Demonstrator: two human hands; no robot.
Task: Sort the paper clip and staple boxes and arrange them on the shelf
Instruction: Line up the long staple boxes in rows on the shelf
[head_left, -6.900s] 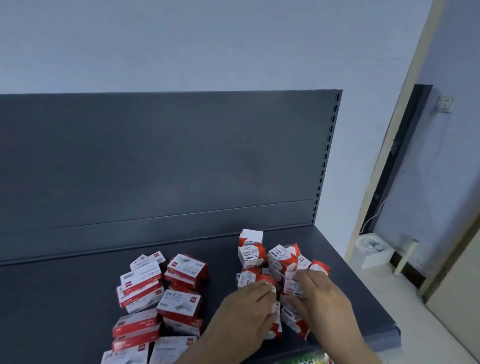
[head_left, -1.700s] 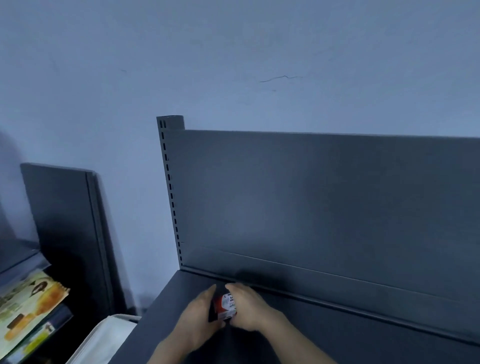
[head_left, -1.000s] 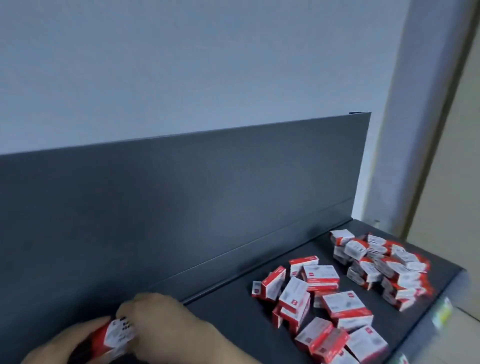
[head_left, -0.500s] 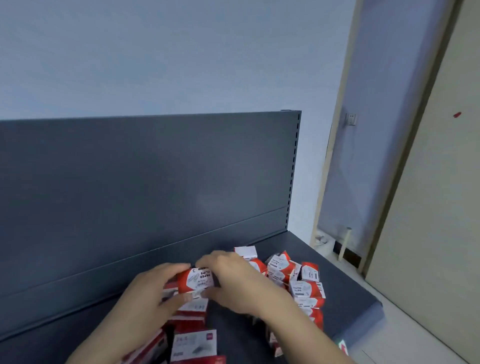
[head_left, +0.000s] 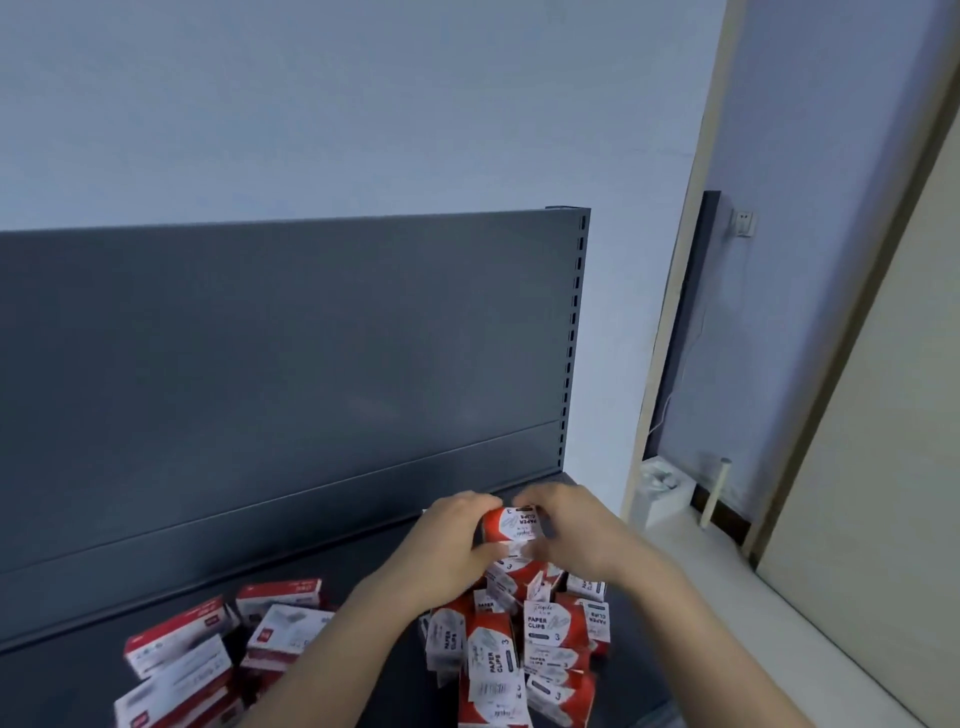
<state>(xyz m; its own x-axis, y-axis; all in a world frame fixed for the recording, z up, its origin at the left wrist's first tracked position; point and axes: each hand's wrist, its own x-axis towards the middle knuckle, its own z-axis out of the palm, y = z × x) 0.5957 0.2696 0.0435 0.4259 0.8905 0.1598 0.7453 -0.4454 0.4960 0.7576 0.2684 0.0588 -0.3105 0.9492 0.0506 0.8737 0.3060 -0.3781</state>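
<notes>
Both hands hold one red-and-white paper clip box (head_left: 511, 524) above the shelf (head_left: 363, 566): my left hand (head_left: 449, 540) grips its left side and my right hand (head_left: 582, 530) its right side. Under them lies a loose heap of paper clip boxes (head_left: 524, 649), several tilted or on their sides. Flatter red-and-white staple boxes (head_left: 208, 654) are piled at the lower left. My forearms hide part of both piles.
The dark grey back panel (head_left: 285, 364) rises behind the shelf, with a slotted upright (head_left: 571, 338) at its right end. Right of the shelf are a door frame (head_left: 670, 312), a white box on the floor (head_left: 662, 493) and a beige door (head_left: 883, 467).
My view swung from the shelf's left end back to the piles. Both hands moved right with the paper clip box, from over the staple boxes to above the paper clip heap.
</notes>
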